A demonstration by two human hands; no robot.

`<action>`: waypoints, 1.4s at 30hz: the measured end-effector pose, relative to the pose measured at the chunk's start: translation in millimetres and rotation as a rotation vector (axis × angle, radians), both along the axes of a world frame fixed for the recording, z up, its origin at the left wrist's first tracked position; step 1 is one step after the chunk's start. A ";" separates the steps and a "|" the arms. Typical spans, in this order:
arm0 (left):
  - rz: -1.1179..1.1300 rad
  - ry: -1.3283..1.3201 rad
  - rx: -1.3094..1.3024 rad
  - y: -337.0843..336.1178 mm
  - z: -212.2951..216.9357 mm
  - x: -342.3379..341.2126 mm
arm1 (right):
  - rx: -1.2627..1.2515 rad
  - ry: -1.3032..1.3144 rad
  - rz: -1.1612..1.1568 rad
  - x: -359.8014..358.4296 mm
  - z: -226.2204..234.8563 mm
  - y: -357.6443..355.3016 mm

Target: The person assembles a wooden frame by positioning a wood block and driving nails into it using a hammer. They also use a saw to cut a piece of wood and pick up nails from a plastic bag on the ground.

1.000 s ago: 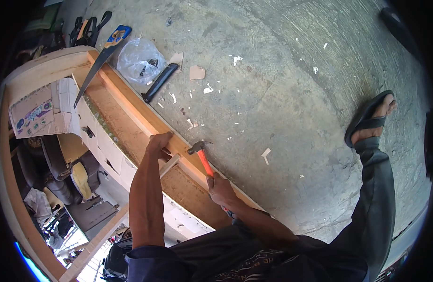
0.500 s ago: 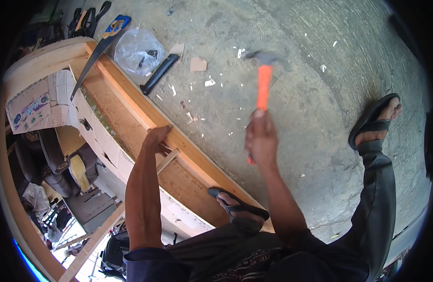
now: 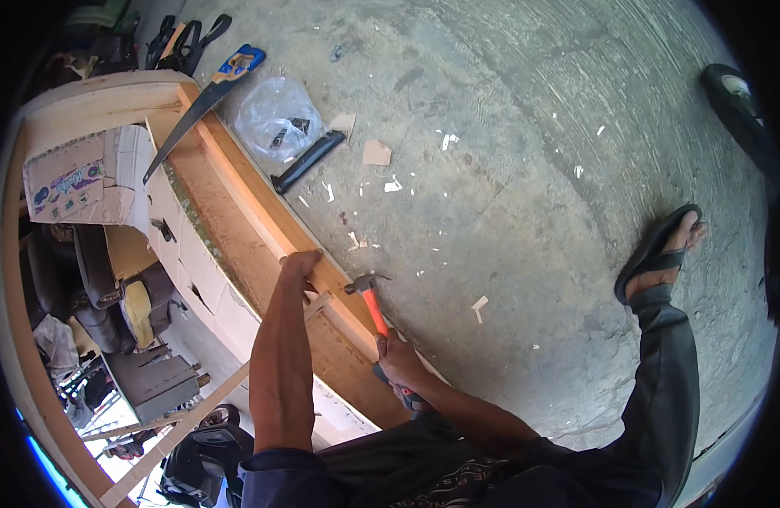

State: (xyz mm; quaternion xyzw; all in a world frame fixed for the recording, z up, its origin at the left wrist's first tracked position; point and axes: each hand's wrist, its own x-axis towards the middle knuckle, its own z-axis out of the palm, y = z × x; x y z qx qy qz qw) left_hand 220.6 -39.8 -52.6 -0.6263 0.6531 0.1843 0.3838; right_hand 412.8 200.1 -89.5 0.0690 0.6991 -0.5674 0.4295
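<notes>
My left hand (image 3: 301, 264) grips a long wooden beam (image 3: 259, 203) of a large wooden frame, beside a short crosspiece (image 3: 320, 303); some of its fingers are hidden. In my right hand (image 3: 398, 360) is a claw hammer (image 3: 374, 310), held by its orange handle. Its metal head is at the beam's outer edge, a little right of my left hand. Whether it touches the wood, I cannot tell. No nail can be made out there.
A handsaw (image 3: 191, 116) with a blue handle lies across the frame's far corner. Beside it on the concrete are a clear plastic bag (image 3: 256, 127), a black bar-shaped object (image 3: 309, 162) and scattered scraps. My sandalled foot (image 3: 661, 250) stands at the right.
From raised over the floor, the hammer has swung down and left to the beam's edge. My left hand keeps its hold on the beam, while the whole view has shifted slightly.
</notes>
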 end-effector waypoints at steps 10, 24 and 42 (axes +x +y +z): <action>-0.033 0.243 -0.677 37.2 -4.7 -5.5 | 0.035 -0.159 -0.179 -107.1 1.8 50.2; -1.080 0.808 -0.539 -21.6 -23.2 -181.8 | 0.077 0.026 -0.105 -136.1 -24.9 89.3; -0.945 0.385 -0.645 -70.7 -33.8 -168.9 | 0.012 0.002 -0.079 -136.0 -33.3 95.3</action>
